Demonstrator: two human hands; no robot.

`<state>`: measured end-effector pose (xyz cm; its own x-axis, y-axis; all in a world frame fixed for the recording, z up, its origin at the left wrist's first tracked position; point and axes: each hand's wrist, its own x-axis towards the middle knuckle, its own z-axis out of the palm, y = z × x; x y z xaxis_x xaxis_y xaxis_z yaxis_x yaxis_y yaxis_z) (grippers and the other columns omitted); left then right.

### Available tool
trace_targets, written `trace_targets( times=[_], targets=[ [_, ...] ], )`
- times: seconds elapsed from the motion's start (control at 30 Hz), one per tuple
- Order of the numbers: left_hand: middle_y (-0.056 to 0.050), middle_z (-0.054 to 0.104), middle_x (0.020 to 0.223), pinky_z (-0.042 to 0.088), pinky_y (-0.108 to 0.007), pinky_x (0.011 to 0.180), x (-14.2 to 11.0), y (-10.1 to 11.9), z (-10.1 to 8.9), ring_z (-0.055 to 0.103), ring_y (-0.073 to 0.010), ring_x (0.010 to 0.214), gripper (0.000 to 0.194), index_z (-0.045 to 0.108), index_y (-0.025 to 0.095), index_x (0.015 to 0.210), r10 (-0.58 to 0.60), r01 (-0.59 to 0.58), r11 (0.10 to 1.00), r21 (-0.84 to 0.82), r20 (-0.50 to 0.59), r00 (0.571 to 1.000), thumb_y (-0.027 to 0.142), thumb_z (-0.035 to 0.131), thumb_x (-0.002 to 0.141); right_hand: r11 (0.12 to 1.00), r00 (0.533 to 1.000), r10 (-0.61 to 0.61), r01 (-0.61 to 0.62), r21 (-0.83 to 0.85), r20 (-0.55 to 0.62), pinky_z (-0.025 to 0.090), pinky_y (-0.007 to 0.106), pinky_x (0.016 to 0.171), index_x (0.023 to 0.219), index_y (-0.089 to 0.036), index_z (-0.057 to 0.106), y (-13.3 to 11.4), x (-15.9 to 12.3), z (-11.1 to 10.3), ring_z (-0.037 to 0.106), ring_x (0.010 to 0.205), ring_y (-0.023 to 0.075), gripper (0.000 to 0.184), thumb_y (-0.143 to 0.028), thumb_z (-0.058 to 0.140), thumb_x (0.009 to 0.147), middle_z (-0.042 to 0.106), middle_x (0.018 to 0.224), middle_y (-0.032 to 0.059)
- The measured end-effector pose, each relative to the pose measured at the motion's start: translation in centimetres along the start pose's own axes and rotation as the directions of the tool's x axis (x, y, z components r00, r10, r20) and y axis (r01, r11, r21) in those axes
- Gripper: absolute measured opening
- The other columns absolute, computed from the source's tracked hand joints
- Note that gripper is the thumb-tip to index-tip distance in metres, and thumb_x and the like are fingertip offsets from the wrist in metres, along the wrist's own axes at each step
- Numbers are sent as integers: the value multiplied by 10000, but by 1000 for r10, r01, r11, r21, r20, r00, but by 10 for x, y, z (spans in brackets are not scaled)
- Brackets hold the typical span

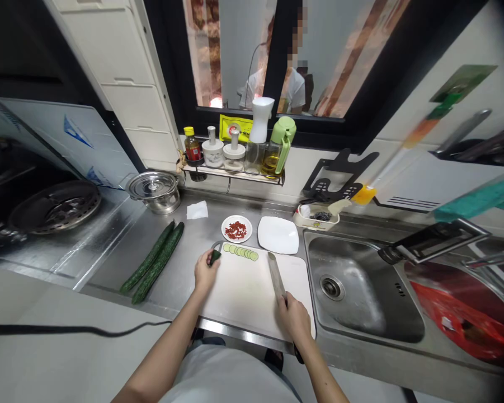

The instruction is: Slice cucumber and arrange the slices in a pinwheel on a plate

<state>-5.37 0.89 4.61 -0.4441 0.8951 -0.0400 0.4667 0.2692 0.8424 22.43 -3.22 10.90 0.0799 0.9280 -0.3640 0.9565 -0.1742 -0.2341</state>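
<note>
Taking your white cutting board (239,294) as the dial, the burner (56,207) sits far off at ten o'clock, the lidded pot (154,191) between ten and eleven, and the whole cucumbers (155,263) lie between nine and ten. A white tissue (197,210) is at eleven. At ten, your left hand (205,272) pinches a dark green cucumber piece (214,257) by the board's corner, near the cucumber slices (240,252), which overlap in a row between eleven and twelve. Just off the board, the round plate (249,226) of chopped red pieces (235,230) stands slightly before twelve, below the rack (255,176) of condiment containers (212,154); the square plate (278,235) is near one. At four, your right hand (294,316) wraps round the knife (277,280), its blade pointing towards one; together they cover part of the board, and I cannot tell whether the blade touches it. The sink (361,299) lies at three, the red bag (447,319) beyond. You have two whole cucumbers, one held piece, about eight slices, two plates, one knife, one pot, five containers
</note>
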Motion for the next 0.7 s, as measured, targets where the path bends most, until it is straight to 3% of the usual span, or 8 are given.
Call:
trace_targets(
  times=[0.07,0.17,0.47,0.7],
  targets=[
    [-76,673,1038,467,-320,887,18,-6,-12,616,-192,1002,420,576,204,1190,-51,54,998,16,-127,991,220,609,771,1000,1000,1,-1,-2,5,341,238,607,991,-181,629,-1,0,0,628,797,174,337,-308,322,935,699,876,84],
    [-84,684,1022,469,-304,874,36,-12,-23,629,-193,980,387,607,194,1143,-82,96,994,61,-205,975,227,630,758,1000,1000,5,-5,7,5,344,235,606,974,-178,629,-3,0,-1,629,807,176,340,-312,319,936,696,885,92],
    [-104,650,1107,426,-338,928,49,-32,-15,591,-214,1062,409,607,208,1161,-31,71,971,229,-177,984,222,634,754,1000,1000,12,-12,17,10,342,234,588,957,-179,634,-3,0,-1,624,770,172,351,-318,312,936,691,855,94],
    [-86,656,1059,443,-316,892,51,-42,-13,606,-202,987,422,606,205,1156,-27,65,973,223,-170,985,244,652,738,1000,1000,7,-7,9,9,331,227,591,944,-177,618,-4,-1,-2,623,785,167,344,-321,306,944,690,862,91]
  ],
)
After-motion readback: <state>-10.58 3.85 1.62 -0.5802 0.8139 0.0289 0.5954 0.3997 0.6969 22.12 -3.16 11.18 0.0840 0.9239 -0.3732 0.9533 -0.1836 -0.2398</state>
